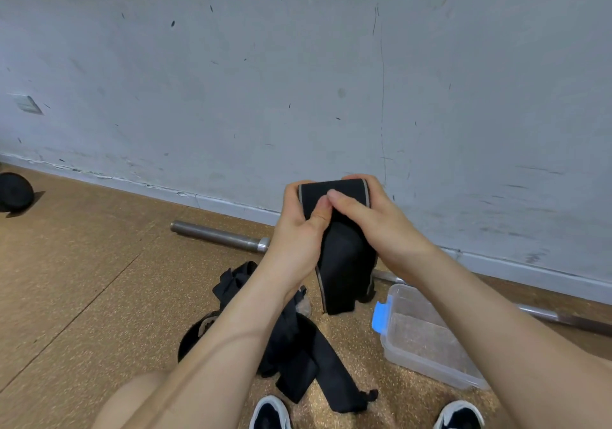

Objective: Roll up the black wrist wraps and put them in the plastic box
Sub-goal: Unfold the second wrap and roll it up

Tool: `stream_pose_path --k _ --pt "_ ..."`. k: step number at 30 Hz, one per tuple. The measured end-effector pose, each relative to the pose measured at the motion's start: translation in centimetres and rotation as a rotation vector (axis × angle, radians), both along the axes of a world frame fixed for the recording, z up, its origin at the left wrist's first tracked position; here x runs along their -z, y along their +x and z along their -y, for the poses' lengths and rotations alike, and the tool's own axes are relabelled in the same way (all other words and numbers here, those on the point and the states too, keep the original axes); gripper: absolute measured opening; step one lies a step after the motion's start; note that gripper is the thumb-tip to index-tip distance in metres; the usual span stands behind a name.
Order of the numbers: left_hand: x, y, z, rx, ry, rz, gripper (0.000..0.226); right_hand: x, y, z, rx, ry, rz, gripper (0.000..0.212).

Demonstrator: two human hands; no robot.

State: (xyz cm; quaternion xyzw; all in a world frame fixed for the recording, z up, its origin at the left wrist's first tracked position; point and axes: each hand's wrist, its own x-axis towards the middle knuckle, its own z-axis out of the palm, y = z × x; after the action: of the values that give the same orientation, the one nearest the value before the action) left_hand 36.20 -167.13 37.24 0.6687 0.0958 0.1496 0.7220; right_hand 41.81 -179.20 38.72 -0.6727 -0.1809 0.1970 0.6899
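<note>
Both hands pinch the wrist wrap's top end.

A plastic box sits on the floor. Left of it lies a heap of wrist wraps. Above its far left corner, left hand and right hand hold one wrap. Behind it lies a bar.

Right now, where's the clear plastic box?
Head view, lower right: plastic box on the floor, under the right forearm, right of the loose wrist wraps, barbell behind it.
</note>
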Motion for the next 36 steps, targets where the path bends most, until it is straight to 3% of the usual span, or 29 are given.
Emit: stream_pose_path --k 8,15,20,23,27,31,36 --pt "-0.6 -0.4 0.4 0.029 -0.007 0.019 0.026 0.2 0.1 0.0 -0.013 -0.031 -0.023 0.029" --pt "-1.3 -0.6 -0.2 -0.067 0.021 0.136 0.036 -0.1 -0.2 -0.4 -0.036 0.167 -0.219 0.036" --pt "-1.5 -0.4 -0.7 0.077 -0.135 0.046 0.037 -0.3 0.5 0.2 -0.033 0.207 -0.119 0.023" --pt "-1.9 -0.4 -0.9 0.091 -0.14 -0.094 0.054 -0.4 0.8 0.5 -0.072 0.176 -0.066 0.02" --pt "-1.8 -0.5 -1.2 -0.001 -0.016 -0.023 0.034 -0.6 0.7 0.3 -0.141 0.267 -0.255 0.02" --pt "-1.6 -0.7 -1.3 -0.069 0.108 0.022 0.022 -0.5 0.6 0.0 -0.152 0.183 -0.264 0.043" --pt "-1.8 -0.8 -1.4 -0.022 0.094 0.034 0.028 -0.2 0.6 0.0 -0.05 0.202 -0.149 0.018"
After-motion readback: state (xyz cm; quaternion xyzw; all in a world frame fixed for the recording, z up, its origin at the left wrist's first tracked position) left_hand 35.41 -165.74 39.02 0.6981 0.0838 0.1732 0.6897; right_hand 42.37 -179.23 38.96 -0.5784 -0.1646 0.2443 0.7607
